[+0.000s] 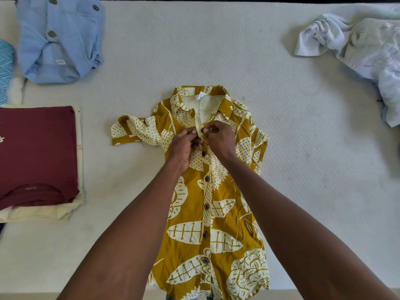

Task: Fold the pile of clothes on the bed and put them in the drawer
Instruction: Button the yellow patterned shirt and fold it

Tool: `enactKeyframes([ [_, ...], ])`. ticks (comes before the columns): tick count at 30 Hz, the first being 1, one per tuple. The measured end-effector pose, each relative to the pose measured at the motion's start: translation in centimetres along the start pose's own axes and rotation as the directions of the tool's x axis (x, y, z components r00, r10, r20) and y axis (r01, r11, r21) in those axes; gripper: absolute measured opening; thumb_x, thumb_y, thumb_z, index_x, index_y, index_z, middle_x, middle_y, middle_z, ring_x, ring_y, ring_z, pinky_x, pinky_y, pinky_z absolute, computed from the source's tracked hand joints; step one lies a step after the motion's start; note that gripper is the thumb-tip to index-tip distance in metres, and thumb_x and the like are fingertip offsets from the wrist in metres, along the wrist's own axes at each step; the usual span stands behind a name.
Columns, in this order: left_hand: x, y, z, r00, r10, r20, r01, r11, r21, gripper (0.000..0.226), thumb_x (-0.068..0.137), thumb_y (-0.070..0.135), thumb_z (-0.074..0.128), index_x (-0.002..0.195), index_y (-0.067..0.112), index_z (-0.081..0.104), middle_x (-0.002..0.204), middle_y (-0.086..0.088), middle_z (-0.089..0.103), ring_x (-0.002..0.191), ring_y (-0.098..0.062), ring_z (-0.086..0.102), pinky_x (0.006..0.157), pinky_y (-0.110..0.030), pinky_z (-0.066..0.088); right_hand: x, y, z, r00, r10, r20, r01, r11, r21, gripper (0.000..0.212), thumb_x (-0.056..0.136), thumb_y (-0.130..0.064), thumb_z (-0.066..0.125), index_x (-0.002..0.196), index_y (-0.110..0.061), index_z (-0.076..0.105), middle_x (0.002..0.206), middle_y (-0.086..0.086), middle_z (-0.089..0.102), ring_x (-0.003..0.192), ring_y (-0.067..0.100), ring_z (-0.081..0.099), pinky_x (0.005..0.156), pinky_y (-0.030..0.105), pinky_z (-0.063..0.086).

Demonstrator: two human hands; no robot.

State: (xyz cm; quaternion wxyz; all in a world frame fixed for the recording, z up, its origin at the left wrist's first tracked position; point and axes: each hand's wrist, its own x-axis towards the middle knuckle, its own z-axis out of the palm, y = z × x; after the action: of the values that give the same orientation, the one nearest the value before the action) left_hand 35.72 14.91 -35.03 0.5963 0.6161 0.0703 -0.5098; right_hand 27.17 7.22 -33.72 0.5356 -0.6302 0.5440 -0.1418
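A mustard-yellow shirt with cream leaf prints (pixel 227 224) lies face up on the white bed (pixel 194 50), collar away from me, its front buttoned down the lower part. My left hand (pixel 184 146) pinches the left side of the placket just below the collar. My right hand (pixel 218 137) pinches the right side at the top dark button. One short sleeve is crumpled out to the left. A white crumpled garment (pixel 363 46) lies at the far right.
A folded maroon shirt (pixel 36 154) sits on a cream folded garment at the left edge. A light blue buttoned garment (pixel 60 40) lies at the top left, with a blue zigzag-patterned cloth (pixel 5 70) beside it.
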Motion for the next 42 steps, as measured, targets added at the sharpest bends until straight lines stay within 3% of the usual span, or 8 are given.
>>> enactKeyframes([
  [4,-0.3,0.0,0.8,0.997,0.058,-0.049,-0.050,0.986,0.156,0.009,0.090,0.014,0.070,0.095,0.007,0.068,0.066,-0.003,0.067,0.056,-0.010,0.058,0.052,-0.021,0.045,-0.1,0.1,0.2,0.998,-0.059,-0.019,0.057,0.996,-0.066,0.009,0.086,-0.007,0.062,0.084,-0.010,0.071,0.082,0.001,0.067,0.074,0.016,0.061,0.061,0.026,0.043],
  [9,0.1,-0.2,0.4,0.993,0.037,-0.112,-0.035,0.999,0.018,0.009,0.095,0.005,0.060,0.090,0.010,0.066,0.059,0.000,0.067,0.054,-0.010,0.060,0.053,-0.022,0.050,0.0,0.7,0.3,0.994,-0.046,-0.103,0.040,0.997,-0.059,0.019,0.089,-0.004,0.051,0.077,-0.016,0.060,0.079,-0.004,0.065,0.071,0.026,0.063,0.066,0.049,0.054],
  [13,-0.1,-0.3,0.3,0.996,0.042,-0.073,-0.042,0.999,-0.001,0.009,0.096,0.007,0.060,0.091,0.010,0.067,0.062,-0.001,0.067,0.056,-0.009,0.061,0.054,-0.020,0.051,-0.6,0.1,0.1,0.989,-0.143,-0.036,0.138,0.984,-0.111,0.016,0.093,-0.007,0.052,0.085,-0.012,0.064,0.085,-0.002,0.064,0.080,0.020,0.059,0.071,0.036,0.049],
  [17,-0.1,-0.4,0.3,0.998,0.045,-0.049,-0.042,0.997,0.057,0.003,0.086,0.012,0.073,0.088,0.010,0.072,0.071,-0.005,0.070,0.062,-0.012,0.060,0.059,-0.024,0.051,-0.5,0.6,0.4,0.996,-0.078,0.043,0.082,0.992,-0.093,0.014,0.092,-0.009,0.051,0.084,-0.014,0.062,0.078,0.000,0.065,0.065,0.020,0.063,0.059,0.040,0.054],
  [24,-0.2,-0.6,0.3,0.995,0.066,-0.080,-0.061,0.996,0.058,0.003,0.092,0.010,0.066,0.091,0.011,0.068,0.071,-0.002,0.065,0.056,-0.010,0.055,0.052,-0.021,0.048,-0.5,0.8,0.5,0.993,-0.088,-0.076,0.081,0.992,-0.092,0.018,0.091,-0.005,0.045,0.082,-0.011,0.060,0.081,0.002,0.063,0.075,0.024,0.060,0.065,0.043,0.050],
  [30,-0.5,-0.6,0.7,0.993,0.065,-0.097,-0.063,0.998,0.023,0.006,0.091,0.006,0.067,0.095,0.009,0.071,0.068,-0.002,0.067,0.054,-0.010,0.055,0.051,-0.021,0.047,-0.3,0.1,0.4,0.995,-0.097,0.004,0.097,0.988,-0.118,0.021,0.093,-0.004,0.048,0.083,-0.014,0.063,0.073,-0.009,0.060,0.066,0.005,0.055,0.055,0.018,0.035],
  [37,-0.5,-0.2,0.1,0.999,0.018,-0.027,-0.020,0.998,-0.056,0.011,0.094,0.003,0.060,0.093,0.007,0.070,0.068,-0.004,0.069,0.056,-0.012,0.062,0.051,-0.021,0.050,-0.3,-0.1,0.6,0.996,-0.082,-0.046,0.077,0.991,-0.111,0.015,0.088,-0.004,0.051,0.087,-0.009,0.065,0.080,-0.001,0.064,0.076,0.016,0.059,0.059,0.026,0.041],
  [42,-0.3,0.5,-0.5,1.000,0.002,-0.011,-0.002,1.000,0.029,0.006,0.084,0.001,0.072,0.088,0.004,0.070,0.068,-0.012,0.071,0.055,-0.017,0.064,0.053,-0.023,0.054,-0.2,-0.4,0.3,0.999,-0.046,-0.006,0.045,0.998,-0.054,0.009,0.085,-0.007,0.060,0.083,-0.013,0.066,0.074,-0.001,0.065,0.069,0.017,0.061,0.057,0.024,0.043],
])
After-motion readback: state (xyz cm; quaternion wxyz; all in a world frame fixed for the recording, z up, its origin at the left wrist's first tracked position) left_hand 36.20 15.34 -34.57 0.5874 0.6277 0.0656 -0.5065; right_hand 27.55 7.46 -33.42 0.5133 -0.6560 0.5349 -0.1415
